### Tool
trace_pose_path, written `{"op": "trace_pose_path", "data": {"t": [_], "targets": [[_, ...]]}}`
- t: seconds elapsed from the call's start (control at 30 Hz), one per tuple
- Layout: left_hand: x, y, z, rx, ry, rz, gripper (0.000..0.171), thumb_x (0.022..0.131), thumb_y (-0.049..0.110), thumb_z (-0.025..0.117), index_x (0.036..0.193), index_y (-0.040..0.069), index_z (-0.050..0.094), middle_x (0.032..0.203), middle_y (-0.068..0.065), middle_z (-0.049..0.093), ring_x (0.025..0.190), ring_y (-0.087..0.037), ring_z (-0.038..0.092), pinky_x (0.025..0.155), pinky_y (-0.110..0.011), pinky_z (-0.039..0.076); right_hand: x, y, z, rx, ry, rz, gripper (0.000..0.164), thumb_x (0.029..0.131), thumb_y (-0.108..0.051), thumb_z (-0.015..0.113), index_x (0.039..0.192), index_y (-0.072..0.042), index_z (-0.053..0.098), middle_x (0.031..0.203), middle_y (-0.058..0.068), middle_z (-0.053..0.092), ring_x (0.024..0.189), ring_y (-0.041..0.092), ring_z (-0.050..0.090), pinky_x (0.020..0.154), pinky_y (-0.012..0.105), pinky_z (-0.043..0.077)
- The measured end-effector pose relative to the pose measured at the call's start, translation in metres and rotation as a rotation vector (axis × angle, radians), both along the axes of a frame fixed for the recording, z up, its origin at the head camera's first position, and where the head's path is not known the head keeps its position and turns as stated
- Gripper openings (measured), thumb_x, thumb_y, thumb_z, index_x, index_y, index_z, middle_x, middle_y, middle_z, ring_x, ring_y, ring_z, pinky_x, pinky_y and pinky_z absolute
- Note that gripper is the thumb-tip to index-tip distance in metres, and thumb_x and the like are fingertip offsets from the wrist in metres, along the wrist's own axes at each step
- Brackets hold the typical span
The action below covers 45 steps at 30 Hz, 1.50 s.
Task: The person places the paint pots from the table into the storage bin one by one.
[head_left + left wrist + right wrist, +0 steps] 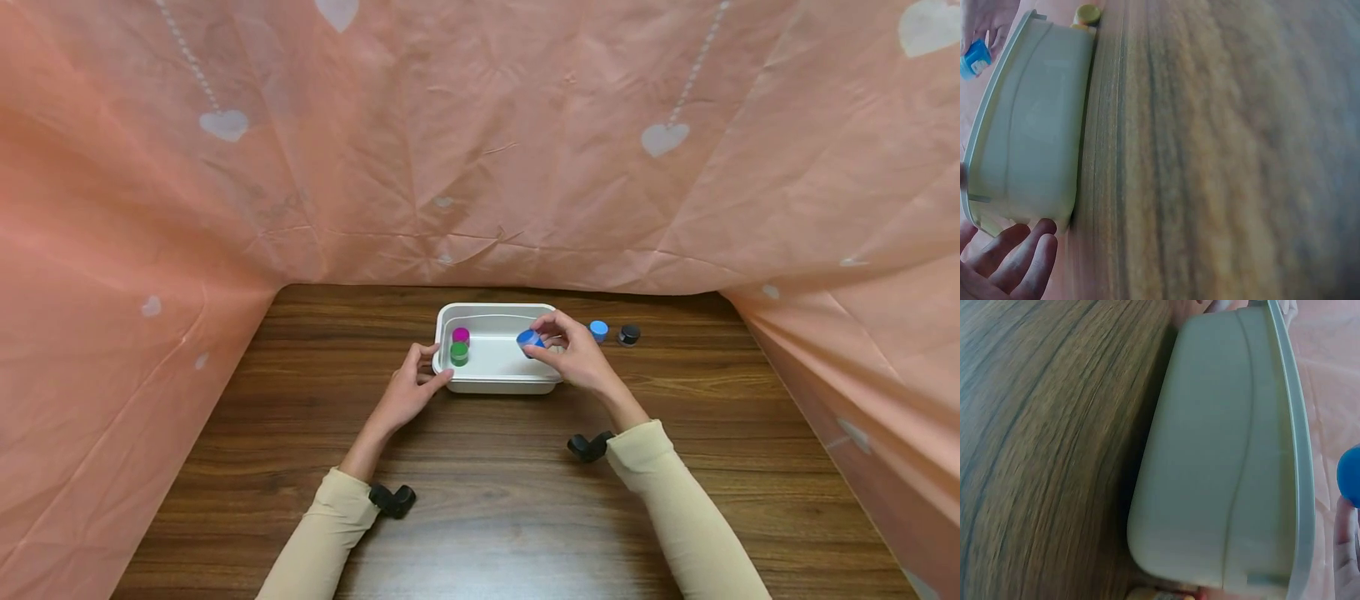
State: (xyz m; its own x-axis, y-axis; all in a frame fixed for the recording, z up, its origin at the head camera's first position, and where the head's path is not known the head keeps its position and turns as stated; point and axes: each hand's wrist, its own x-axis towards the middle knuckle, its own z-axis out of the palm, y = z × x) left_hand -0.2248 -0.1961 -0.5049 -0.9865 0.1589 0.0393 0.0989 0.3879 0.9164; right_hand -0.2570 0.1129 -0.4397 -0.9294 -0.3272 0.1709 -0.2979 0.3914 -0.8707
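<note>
A white rectangular plastic tub [495, 387] stands on the wooden table. My left hand [407, 390] holds its left end, thumb at the near corner and fingertips against the outer wall in the left wrist view. In my right hand [577, 354] a small blue-lidded jar [529, 340] is pinched between thumb and fingers, tilted, over the right part of the tub. The left wrist view shows a pale label on this jar [977, 59]. Inside the tub, at the left end, sit a magenta-lidded jar [461, 335] and a green-lidded jar [459, 354].
Right of the tub, a light-blue-lidded jar [598, 330] and a black-lidded jar [629, 335] stand on the table [480, 467]. Beyond the tub's far end in the left wrist view is a yellowish-lidded jar [1089, 14]. A peach cloth [480, 167] encloses the back and sides.
</note>
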Motion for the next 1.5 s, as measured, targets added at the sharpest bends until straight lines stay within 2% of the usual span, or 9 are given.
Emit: {"op": "trace_pose_path", "data": {"t": [0.37, 0.53, 0.67, 0.9, 1.23, 1.37, 1.5], "targets": [[-0.002, -0.001, -0.001, -0.009, 0.011, -0.005, 0.043, 0.102, 0.03, 0.069, 0.132, 0.007, 0.048, 0.158, -0.012, 0.049, 0.113, -0.036, 0.069, 0.095, -0.048, 0.057, -0.008, -0.02, -0.006, -0.049, -0.046, 0.076, 0.04, 0.094, -0.012, 0.077, 0.129, 0.002, 0.064, 0.121, 0.02, 0.065, 0.112, 0.033, 0.062, 0.103, 0.05, 0.053], [-0.001, 0.0, -0.001, -0.004, 0.009, 0.001, 0.044, 0.101, 0.029, 0.069, 0.132, 0.006, 0.048, 0.158, -0.012, 0.049, 0.113, -0.036, 0.069, 0.095, -0.047, 0.057, -0.008, -0.026, -0.007, -0.031, -0.058, 0.099, 0.041, 0.096, -0.015, 0.076, 0.133, 0.001, 0.065, 0.123, 0.019, 0.066, 0.114, 0.034, 0.062, 0.105, 0.052, 0.052], [-0.001, 0.001, -0.001, -0.001, 0.021, -0.002, 0.045, 0.101, 0.028, 0.069, 0.133, 0.004, 0.048, 0.157, -0.014, 0.05, 0.112, -0.036, 0.07, 0.095, -0.048, 0.057, -0.008, -0.031, -0.007, -0.014, -0.063, 0.116, 0.04, 0.095, -0.015, 0.077, 0.131, -0.001, 0.067, 0.124, 0.017, 0.067, 0.115, 0.033, 0.063, 0.105, 0.05, 0.052], [-0.001, 0.001, -0.002, 0.0, 0.017, -0.009, 0.046, 0.101, 0.029, 0.069, 0.133, 0.005, 0.048, 0.158, -0.012, 0.05, 0.111, -0.036, 0.07, 0.094, -0.047, 0.057, -0.009, -0.041, -0.012, -0.039, -0.055, 0.162, 0.039, 0.092, -0.01, 0.079, 0.127, 0.001, 0.067, 0.122, 0.022, 0.068, 0.118, 0.038, 0.063, 0.106, 0.053, 0.051], [0.001, 0.002, -0.002, 0.005, 0.003, -0.004, 0.044, 0.101, 0.032, 0.069, 0.133, 0.01, 0.049, 0.157, -0.011, 0.051, 0.113, -0.035, 0.07, 0.095, -0.049, 0.057, -0.013, -0.054, -0.017, 0.034, -0.064, 0.182, 0.038, 0.091, -0.014, 0.081, 0.125, -0.005, 0.067, 0.123, 0.014, 0.069, 0.119, 0.032, 0.065, 0.106, 0.048, 0.052], [0.001, 0.001, -0.002, 0.001, 0.001, -0.006, 0.046, 0.102, 0.033, 0.069, 0.134, 0.008, 0.048, 0.157, -0.012, 0.05, 0.114, -0.035, 0.07, 0.095, -0.049, 0.057, -0.018, -0.06, -0.019, 0.068, -0.081, 0.197, 0.037, 0.091, -0.015, 0.081, 0.125, -0.007, 0.067, 0.123, 0.012, 0.07, 0.12, 0.03, 0.065, 0.106, 0.049, 0.051], [0.001, 0.001, 0.0, 0.007, 0.002, -0.001, 0.047, 0.102, 0.031, 0.068, 0.134, 0.005, 0.047, 0.158, -0.013, 0.049, 0.114, -0.036, 0.069, 0.096, -0.049, 0.056, -0.025, -0.068, -0.02, 0.053, -0.11, 0.239, 0.036, 0.09, -0.01, 0.082, 0.123, -0.004, 0.067, 0.124, 0.014, 0.069, 0.118, 0.031, 0.066, 0.101, 0.045, 0.056]]}}
